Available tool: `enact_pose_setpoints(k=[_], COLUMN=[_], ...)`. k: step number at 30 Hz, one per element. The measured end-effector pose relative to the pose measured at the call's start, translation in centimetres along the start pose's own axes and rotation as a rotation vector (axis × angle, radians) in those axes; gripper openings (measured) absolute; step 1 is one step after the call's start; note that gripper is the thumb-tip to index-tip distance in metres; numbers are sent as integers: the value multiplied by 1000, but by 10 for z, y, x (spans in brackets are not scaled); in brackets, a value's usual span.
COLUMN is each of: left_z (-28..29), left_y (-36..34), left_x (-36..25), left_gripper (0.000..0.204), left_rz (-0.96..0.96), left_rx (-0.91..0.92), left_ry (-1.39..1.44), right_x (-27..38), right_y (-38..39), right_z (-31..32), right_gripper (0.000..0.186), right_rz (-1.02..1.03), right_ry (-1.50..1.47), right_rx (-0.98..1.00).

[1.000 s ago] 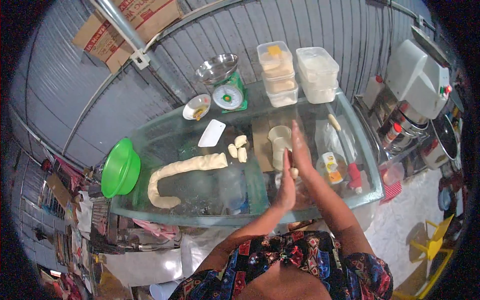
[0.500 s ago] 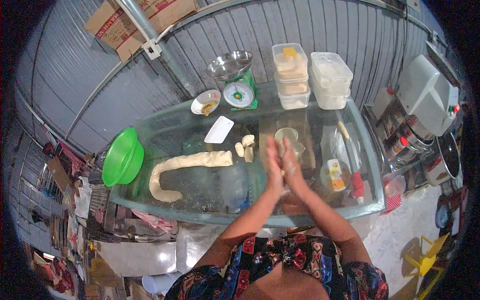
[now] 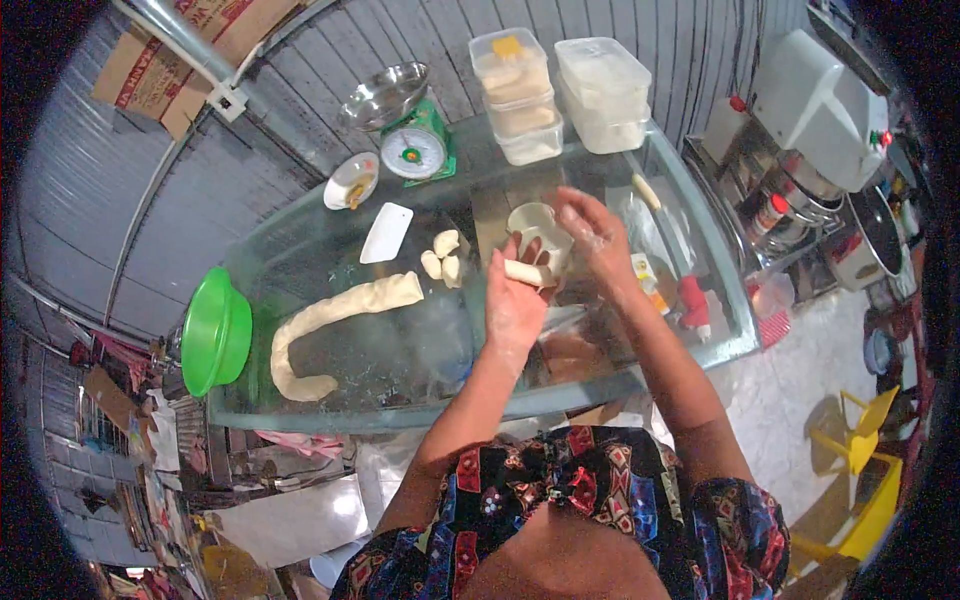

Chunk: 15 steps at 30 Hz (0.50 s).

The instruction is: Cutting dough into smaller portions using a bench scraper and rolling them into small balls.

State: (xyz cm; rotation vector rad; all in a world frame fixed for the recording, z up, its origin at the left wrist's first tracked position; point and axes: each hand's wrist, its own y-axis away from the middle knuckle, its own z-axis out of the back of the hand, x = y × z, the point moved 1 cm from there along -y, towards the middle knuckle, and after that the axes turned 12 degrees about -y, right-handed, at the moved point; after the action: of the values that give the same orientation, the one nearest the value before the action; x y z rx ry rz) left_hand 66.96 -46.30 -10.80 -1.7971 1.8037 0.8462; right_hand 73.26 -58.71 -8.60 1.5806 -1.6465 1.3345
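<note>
Dough roll (image 3: pixel 527 273), hands (image 3: pixel 603 245) parted, rests on left palm (image 3: pixel 514 312); cardboard (image 3: pixel 178 98) bears lettering (image 3: pixel 148 72).

A short dough roll (image 3: pixel 525 273) masked part of the left hand (image 3: pixel 517 310); a pale container (image 3: pixel 530 215) stood partly hidden behind the fingers; the right forearm (image 3: pixel 668 355) covered part of a yellow-and-white packet (image 3: pixel 643 270); the scale dial's (image 3: pixel 414 153) markings were too small to read; the upper edge cropped some cardboard (image 3: pixel 190 65).

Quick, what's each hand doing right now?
Left hand: open, palm up, with a small dough roll lying across it.
Right hand: open, fingers loosely bent, nothing visible in it.
</note>
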Motion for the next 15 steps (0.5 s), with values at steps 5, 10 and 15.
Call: enact_pose_setpoints(k=[5,10,15], left_z=[7,-7,14], left_y=[3,10,18], left_x=[2,7,5], left_gripper=[54,59,54], left_rz=[0,28,-40], left_rx=[15,83,71], left_ry=[-27,-51,-380], right_x=[-23,-35,0], right_y=[46,66,68], right_z=[2,-4,5], right_gripper=[36,37,29], right_rz=[13,60,-125], right_ry=[141,-29,-121], right_rx=[194,101,158])
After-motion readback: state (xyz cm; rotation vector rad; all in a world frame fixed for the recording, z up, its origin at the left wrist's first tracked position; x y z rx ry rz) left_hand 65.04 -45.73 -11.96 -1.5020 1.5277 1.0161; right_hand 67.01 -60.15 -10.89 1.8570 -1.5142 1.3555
